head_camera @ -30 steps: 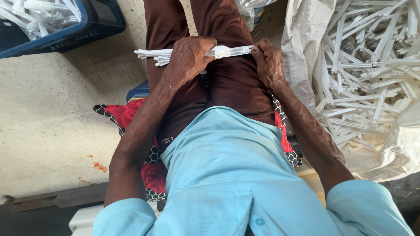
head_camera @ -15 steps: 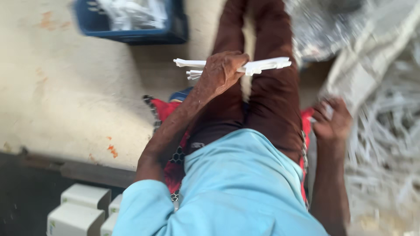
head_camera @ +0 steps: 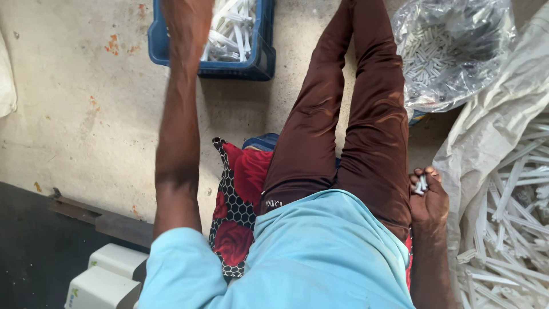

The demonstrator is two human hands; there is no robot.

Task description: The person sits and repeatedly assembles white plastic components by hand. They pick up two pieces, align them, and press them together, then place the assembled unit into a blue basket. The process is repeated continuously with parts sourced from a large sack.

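Observation:
My left arm stretches forward over the floor to the blue crate [head_camera: 240,66], which holds several white plastic sticks [head_camera: 229,34]. My left hand [head_camera: 186,11] is at the top edge of the view, over the crate's left side, with its fingers cut off. My right hand [head_camera: 429,197] rests beside my right thigh, curled around a few small white pieces [head_camera: 421,184]. It sits at the edge of a pale sack [head_camera: 486,131] full of long white plastic sticks [head_camera: 509,229]. I sit on a red and black patterned cushion [head_camera: 234,200], legs stretched out in brown trousers.
A clear plastic bag [head_camera: 452,51] of small white pieces lies at the upper right by my right leg. A concrete floor [head_camera: 80,126] spreads to the left. White blocks [head_camera: 106,280] stand at the lower left beside a dark strip.
My left hand has carried the tied bundle of white sticks from my lap forward to the blue crate. My right hand dropped to my side by the sack and now holds small white pieces.

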